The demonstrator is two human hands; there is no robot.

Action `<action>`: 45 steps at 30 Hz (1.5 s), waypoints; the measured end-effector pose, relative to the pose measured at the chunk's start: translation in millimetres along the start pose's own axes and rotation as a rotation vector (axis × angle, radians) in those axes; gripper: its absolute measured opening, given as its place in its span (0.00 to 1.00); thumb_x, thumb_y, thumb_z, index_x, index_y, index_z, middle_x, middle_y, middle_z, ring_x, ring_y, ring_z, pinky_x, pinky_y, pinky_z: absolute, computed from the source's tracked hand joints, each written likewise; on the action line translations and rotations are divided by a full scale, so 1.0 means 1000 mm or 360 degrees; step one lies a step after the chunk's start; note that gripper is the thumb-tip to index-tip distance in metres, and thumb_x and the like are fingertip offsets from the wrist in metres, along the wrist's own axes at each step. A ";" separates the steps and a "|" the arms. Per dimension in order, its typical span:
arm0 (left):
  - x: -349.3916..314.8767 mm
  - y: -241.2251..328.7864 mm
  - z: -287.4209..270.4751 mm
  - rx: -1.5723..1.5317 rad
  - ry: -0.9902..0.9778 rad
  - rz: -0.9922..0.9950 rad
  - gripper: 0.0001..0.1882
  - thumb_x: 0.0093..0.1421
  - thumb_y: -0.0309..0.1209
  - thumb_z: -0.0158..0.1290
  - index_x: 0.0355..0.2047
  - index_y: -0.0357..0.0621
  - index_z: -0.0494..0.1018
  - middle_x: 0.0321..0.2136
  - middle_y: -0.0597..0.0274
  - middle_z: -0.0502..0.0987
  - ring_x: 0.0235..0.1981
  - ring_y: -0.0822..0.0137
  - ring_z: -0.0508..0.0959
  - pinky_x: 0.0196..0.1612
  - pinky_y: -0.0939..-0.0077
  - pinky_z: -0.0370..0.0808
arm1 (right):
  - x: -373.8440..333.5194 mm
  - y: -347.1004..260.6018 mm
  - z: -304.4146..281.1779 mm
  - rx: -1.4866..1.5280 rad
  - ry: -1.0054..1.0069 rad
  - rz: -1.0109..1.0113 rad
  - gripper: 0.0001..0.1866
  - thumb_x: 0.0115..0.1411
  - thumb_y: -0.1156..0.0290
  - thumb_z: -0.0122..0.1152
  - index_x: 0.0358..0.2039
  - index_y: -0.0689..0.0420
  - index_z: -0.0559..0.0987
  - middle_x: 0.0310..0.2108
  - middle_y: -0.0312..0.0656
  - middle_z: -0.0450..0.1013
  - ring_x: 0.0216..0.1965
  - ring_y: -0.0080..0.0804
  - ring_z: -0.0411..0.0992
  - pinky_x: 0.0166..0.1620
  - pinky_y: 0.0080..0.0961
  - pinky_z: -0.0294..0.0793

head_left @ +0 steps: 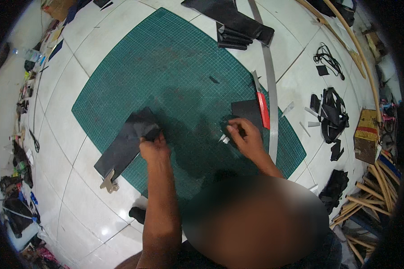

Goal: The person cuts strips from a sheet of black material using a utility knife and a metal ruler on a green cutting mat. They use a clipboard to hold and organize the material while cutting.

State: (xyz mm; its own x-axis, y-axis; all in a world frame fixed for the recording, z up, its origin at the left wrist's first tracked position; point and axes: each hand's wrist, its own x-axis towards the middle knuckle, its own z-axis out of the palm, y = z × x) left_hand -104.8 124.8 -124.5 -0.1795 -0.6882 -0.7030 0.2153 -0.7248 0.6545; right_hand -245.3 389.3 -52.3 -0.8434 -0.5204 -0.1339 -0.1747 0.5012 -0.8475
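My left hand [155, 147] is closed on the near edge of a long black sheet of material [121, 145], whose upper end is folded over. A metal bulldog clip [108, 181] grips the sheet's lower left end. To the right, my right hand [248, 139] pinches a small dark piece [227, 122] that I cannot make out clearly. Small white strips [224, 139] show just below those fingers. Beneath both hands lies a green cutting mat [166, 58]. A flat black piece [245, 110] rests beyond my right hand, beside a red-handled utility knife [263, 111].
A long metal ruler [271, 80] crosses the mat's right side. Folded black material [238, 22] lies at the far edge. Black straps [334, 114], cord [330, 60] and a box [366, 136] are on the right. Scissors [34, 141] lie on the left floor tiles.
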 end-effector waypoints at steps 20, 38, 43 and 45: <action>-0.062 0.066 -0.039 -0.0103 -0.0306 -0.0381 0.23 0.71 0.47 0.45 0.49 0.38 0.70 0.42 0.51 0.81 0.40 0.56 0.83 0.45 0.65 0.81 | 0.078 -0.092 0.207 0.1038 -0.1173 0.0838 0.41 0.58 0.46 0.68 0.61 0.61 0.65 0.51 0.52 0.73 0.48 0.47 0.76 0.48 0.43 0.78; -0.025 0.150 -0.227 0.2243 0.0032 0.1511 0.18 0.53 0.27 0.68 0.37 0.38 0.70 0.37 0.57 0.67 0.34 0.64 0.70 0.35 0.68 0.71 | 0.074 -0.083 0.184 0.0531 -0.0477 -0.0219 0.34 0.63 0.69 0.63 0.66 0.59 0.61 0.59 0.59 0.68 0.60 0.56 0.69 0.60 0.44 0.70; -0.046 0.137 -0.161 0.2094 0.0003 0.1747 0.17 0.54 0.25 0.68 0.36 0.39 0.69 0.37 0.57 0.65 0.33 0.64 0.69 0.35 0.70 0.71 | 0.096 -0.086 0.111 0.0330 -0.0273 -0.0300 0.33 0.63 0.70 0.63 0.66 0.59 0.62 0.56 0.59 0.71 0.58 0.52 0.72 0.58 0.42 0.71; -0.048 0.125 -0.125 0.1968 -0.0032 0.1625 0.18 0.53 0.26 0.68 0.37 0.38 0.69 0.38 0.55 0.66 0.35 0.61 0.70 0.35 0.70 0.72 | 0.110 -0.067 0.080 0.0286 -0.0179 -0.0258 0.34 0.63 0.69 0.64 0.67 0.60 0.62 0.54 0.58 0.72 0.56 0.49 0.73 0.57 0.40 0.73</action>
State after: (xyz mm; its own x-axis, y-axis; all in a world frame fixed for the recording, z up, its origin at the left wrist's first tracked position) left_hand 50.7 71.3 -43.1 -0.4682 -0.8715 0.1458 -0.6229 0.4426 0.6451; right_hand -285.4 243.3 -51.4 -0.7483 -0.6623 -0.0368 -0.2011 0.2794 -0.9389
